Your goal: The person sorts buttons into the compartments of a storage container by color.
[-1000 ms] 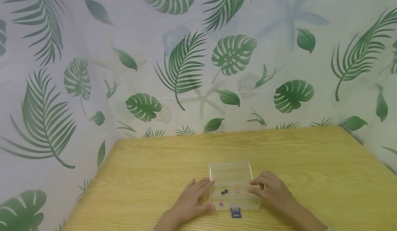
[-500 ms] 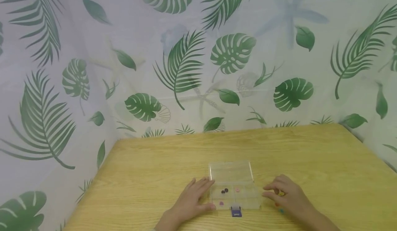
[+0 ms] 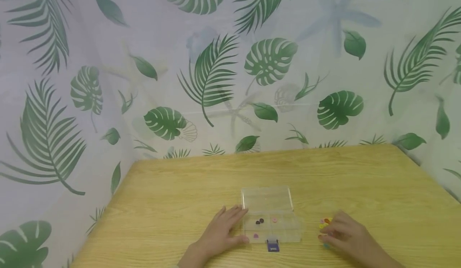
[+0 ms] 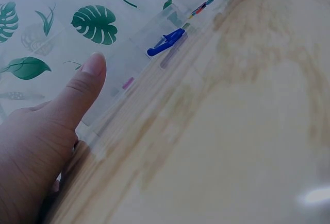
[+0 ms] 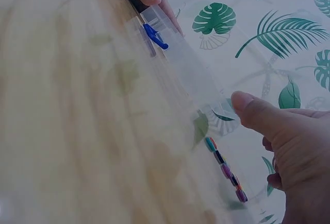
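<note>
A clear plastic compartment box (image 3: pixel 286 236) stands on the table with its lid (image 3: pixel 266 198) raised at the back and a blue latch (image 3: pixel 273 246) in front. Inside are black buttons (image 3: pixel 260 221), a pink button (image 3: pixel 275 220) and a purple button (image 3: pixel 256 236), each colour in its own compartment. My left hand (image 3: pixel 225 230) rests along the box's left side, fingers and thumb spread. To the right of the box, my right hand (image 3: pixel 347 234) is over a group of colourful buttons (image 3: pixel 325 221), its fingers loosely bent and partly covering them. Nothing shows between its thumb (image 5: pixel 252 110) and fingers.
The wood-grain table (image 3: pixel 187 188) extends behind and around the box. A white cloth printed with green leaves (image 3: pixel 216 80) hangs behind the table and along its sides.
My right hand has moved from the box's right edge rightward to the colourful buttons, which have come into view beside it. The left hand has stayed at the box.
</note>
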Demonstrator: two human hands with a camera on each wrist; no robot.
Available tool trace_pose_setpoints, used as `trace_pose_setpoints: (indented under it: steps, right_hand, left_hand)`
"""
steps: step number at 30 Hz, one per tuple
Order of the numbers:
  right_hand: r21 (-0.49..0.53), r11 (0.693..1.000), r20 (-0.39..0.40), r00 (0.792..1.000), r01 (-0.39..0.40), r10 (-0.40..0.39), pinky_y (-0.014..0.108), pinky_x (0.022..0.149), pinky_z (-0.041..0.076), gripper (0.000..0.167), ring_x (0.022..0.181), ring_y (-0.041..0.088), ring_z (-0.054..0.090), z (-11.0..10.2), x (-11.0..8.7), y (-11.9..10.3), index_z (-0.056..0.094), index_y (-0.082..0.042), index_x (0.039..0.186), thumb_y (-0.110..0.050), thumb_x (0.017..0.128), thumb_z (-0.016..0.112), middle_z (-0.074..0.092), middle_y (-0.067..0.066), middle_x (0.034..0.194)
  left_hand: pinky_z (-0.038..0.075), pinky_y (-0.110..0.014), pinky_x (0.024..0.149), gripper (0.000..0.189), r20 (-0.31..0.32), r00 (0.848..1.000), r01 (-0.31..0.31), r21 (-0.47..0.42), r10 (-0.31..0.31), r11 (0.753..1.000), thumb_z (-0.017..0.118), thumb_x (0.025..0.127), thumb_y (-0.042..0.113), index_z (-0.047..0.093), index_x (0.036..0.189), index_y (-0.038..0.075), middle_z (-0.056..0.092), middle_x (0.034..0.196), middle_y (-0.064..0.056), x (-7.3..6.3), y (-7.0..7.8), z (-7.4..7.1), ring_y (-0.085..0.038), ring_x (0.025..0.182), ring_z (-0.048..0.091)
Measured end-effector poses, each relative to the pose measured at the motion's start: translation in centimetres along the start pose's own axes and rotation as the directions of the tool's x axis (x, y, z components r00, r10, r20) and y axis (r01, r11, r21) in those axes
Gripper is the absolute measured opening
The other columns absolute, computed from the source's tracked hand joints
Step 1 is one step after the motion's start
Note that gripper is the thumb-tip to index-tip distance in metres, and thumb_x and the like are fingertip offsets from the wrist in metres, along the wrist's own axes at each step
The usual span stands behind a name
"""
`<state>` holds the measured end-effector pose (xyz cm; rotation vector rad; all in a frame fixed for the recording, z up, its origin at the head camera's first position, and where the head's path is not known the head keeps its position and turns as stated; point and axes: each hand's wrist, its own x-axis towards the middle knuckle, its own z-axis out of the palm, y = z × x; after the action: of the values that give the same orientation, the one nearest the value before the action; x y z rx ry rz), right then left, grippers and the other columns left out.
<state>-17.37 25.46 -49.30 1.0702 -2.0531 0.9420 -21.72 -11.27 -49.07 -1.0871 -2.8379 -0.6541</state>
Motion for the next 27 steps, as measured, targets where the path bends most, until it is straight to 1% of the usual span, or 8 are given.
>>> trace_pose_setpoints:
  steps: [2,4,5,8,11,19,22,27]
  right_hand:
    - [0.018,0.999,0.039,0.999,-0.026,0.025,0.007,0.058,0.041,0.022,0.076,-0.003,0.044,-0.5,-0.4,-0.2,0.072,-0.009,0.090,-0.010,0.069,0.080,0.056,-0.010,0.084]
    - [0.041,0.998,0.079,0.996,-0.049,0.046,0.009,0.059,0.041,0.029,0.078,-0.002,0.043,-0.9,-0.8,-0.3,0.073,-0.008,0.094,-0.004,0.066,0.081,0.056,-0.009,0.088]
    - [0.066,0.996,0.092,0.994,-0.056,0.050,0.011,0.059,0.041,0.035,0.079,0.000,0.043,-1.1,-0.9,-0.3,0.073,-0.007,0.096,0.001,0.063,0.081,0.056,-0.007,0.089]
    - [0.091,0.994,0.118,0.992,-0.066,0.055,0.012,0.058,0.040,0.037,0.080,0.000,0.043,-1.3,-1.4,-0.3,0.074,-0.009,0.096,0.003,0.062,0.081,0.055,-0.007,0.092]
    - [0.089,0.993,0.132,0.989,-0.083,0.071,0.011,0.058,0.040,0.034,0.080,-0.001,0.043,-1.3,-1.6,-0.2,0.075,-0.011,0.092,0.002,0.062,0.081,0.055,-0.009,0.092]
    - [0.070,0.997,0.149,0.988,-0.041,0.030,0.009,0.057,0.037,0.027,0.079,-0.001,0.037,-0.9,-2.1,0.4,0.075,-0.008,0.093,-0.004,0.067,0.081,0.050,-0.011,0.090]
    - [0.068,0.996,0.146,0.988,-0.058,0.047,0.008,0.057,0.038,0.026,0.079,-0.002,0.039,-0.8,-2.2,0.4,0.075,-0.009,0.093,-0.005,0.068,0.080,0.051,-0.012,0.090]
    - [0.097,0.989,0.120,0.988,-0.111,0.099,0.010,0.056,0.039,0.030,0.077,-0.001,0.043,-0.5,-2.6,0.4,0.075,-0.009,0.092,0.002,0.065,0.080,0.057,-0.008,0.088]
  left_hand:
    - [0.019,-0.050,0.116,0.074,0.000,1.000,-0.005,-0.002,0.005,1.000,0.055,0.087,0.056,0.034,0.147,0.020,0.037,0.150,-0.006,0.0,0.0,0.0,-0.023,0.138,0.035]
    - [0.019,-0.050,0.116,0.074,-0.001,1.000,-0.008,-0.003,0.008,1.000,0.055,0.087,0.056,0.034,0.147,0.020,0.037,0.150,-0.006,-0.1,0.0,0.0,-0.023,0.138,0.035]
    - [0.019,-0.050,0.116,0.074,-0.003,1.000,-0.008,-0.004,0.008,1.000,0.055,0.087,0.056,0.034,0.147,0.020,0.037,0.150,-0.006,-0.1,-0.1,0.0,-0.023,0.138,0.035]
    - [0.018,-0.050,0.116,0.074,-0.003,1.000,-0.006,-0.012,0.006,1.000,0.055,0.087,0.056,0.033,0.148,0.021,0.037,0.150,-0.005,-0.1,-0.1,0.0,-0.023,0.138,0.034]
    - [0.019,-0.051,0.116,0.074,-0.003,1.000,-0.008,-0.010,0.008,1.000,0.055,0.087,0.056,0.033,0.148,0.020,0.037,0.150,-0.005,-0.1,-0.1,0.0,-0.023,0.138,0.034]
    - [0.019,-0.050,0.116,0.075,0.000,1.000,-0.005,0.003,0.005,1.000,0.053,0.087,0.058,0.033,0.148,0.021,0.037,0.150,-0.005,-0.1,-0.1,0.0,-0.022,0.139,0.034]
    - [0.019,-0.050,0.116,0.075,-0.002,1.000,-0.005,0.003,0.005,1.000,0.054,0.086,0.059,0.034,0.148,0.020,0.037,0.150,-0.005,-0.1,-0.1,0.0,-0.022,0.138,0.034]
    - [0.018,-0.050,0.116,0.075,-0.006,1.000,-0.008,-0.009,0.008,1.000,0.055,0.086,0.058,0.034,0.147,0.021,0.037,0.150,-0.005,0.0,-0.2,0.1,-0.022,0.139,0.034]
